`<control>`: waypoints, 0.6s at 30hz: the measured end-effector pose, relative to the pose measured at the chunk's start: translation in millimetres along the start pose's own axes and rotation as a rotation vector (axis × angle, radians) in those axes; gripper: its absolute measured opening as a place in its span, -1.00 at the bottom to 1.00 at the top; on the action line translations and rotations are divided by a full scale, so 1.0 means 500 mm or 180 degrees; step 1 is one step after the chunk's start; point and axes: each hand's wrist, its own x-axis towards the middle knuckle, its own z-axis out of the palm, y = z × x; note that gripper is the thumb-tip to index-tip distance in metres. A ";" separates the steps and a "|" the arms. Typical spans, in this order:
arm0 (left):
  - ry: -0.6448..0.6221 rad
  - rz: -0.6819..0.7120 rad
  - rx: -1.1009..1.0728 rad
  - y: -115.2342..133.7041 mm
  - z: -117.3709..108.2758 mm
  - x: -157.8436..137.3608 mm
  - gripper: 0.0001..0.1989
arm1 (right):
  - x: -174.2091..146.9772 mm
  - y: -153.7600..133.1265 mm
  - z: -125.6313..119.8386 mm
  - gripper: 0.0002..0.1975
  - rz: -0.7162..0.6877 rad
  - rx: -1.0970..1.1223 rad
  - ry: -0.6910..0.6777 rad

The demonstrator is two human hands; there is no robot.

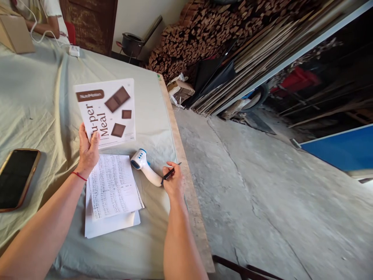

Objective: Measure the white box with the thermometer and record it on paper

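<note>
white pouch (pixel 106 111) with brown squares, tilted up; black pen (pixel 170 173) beside thermometer.

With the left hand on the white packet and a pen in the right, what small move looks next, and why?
Probably the right hand brings its pen over to the sheets of paper, a guess: the left hand holds the packet up with its print facing the camera, and the top sheet, full of handwritten rows, lies just below it.

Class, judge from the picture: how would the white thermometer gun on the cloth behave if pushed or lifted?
The thermometer gun looks like hard plastic, so probably stiff and fairly light. Lying on its side on the wrinkled cloth, it would likely drag rather than roll. Its smooth, curved handle might pivot if nudged near the right hand.
</note>
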 end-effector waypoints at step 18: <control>-0.0650 -0.0938 -0.1143 -0.015 0.029 -0.042 -0.32 | 0.002 0.022 0.003 -0.47 -0.1244 -0.0945 -0.0575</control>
